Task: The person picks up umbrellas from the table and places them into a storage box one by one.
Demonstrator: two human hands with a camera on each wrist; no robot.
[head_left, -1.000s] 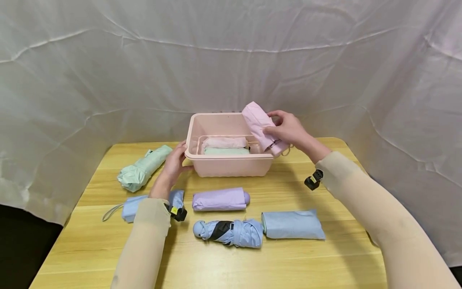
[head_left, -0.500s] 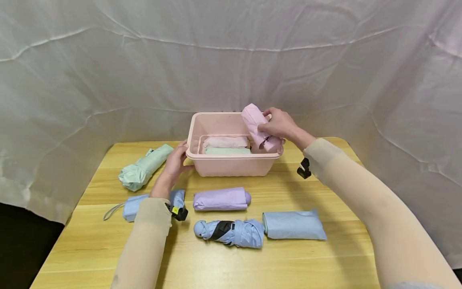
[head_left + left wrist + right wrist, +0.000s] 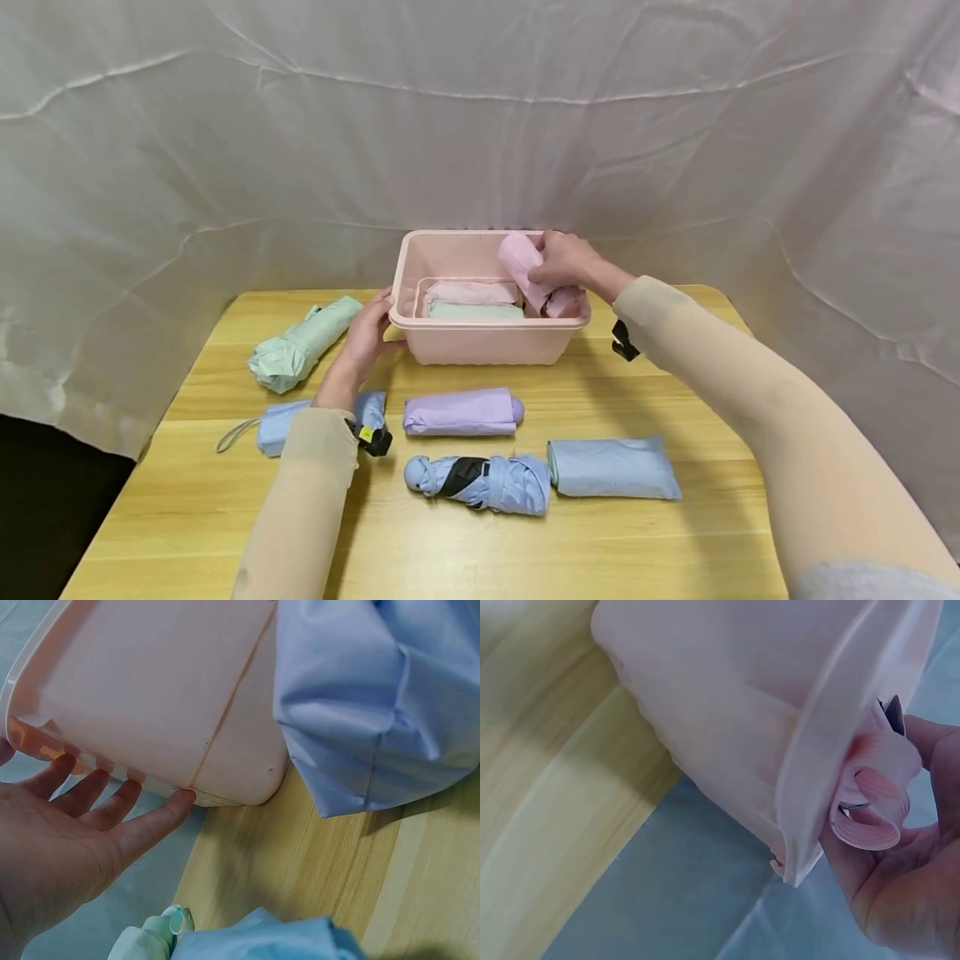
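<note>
The pink umbrella (image 3: 534,275) is wrapped by the right hand (image 3: 564,258), grip curled round it, long axis tilted down into the pink bin (image 3: 487,337)'s right end. The bin's left rim is touched by the left hand (image 3: 367,333), fingers straight.

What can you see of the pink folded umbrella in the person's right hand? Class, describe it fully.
The pink folded umbrella is a short, compact roll of soft pale-pink fabric. It leans tilted inside the right end of the pink plastic basin, upper end toward the back wall. The right hand grips its upper part from the right. In the right wrist view, fabric folds sit behind the basin's rim. Its handle is hidden.
</note>
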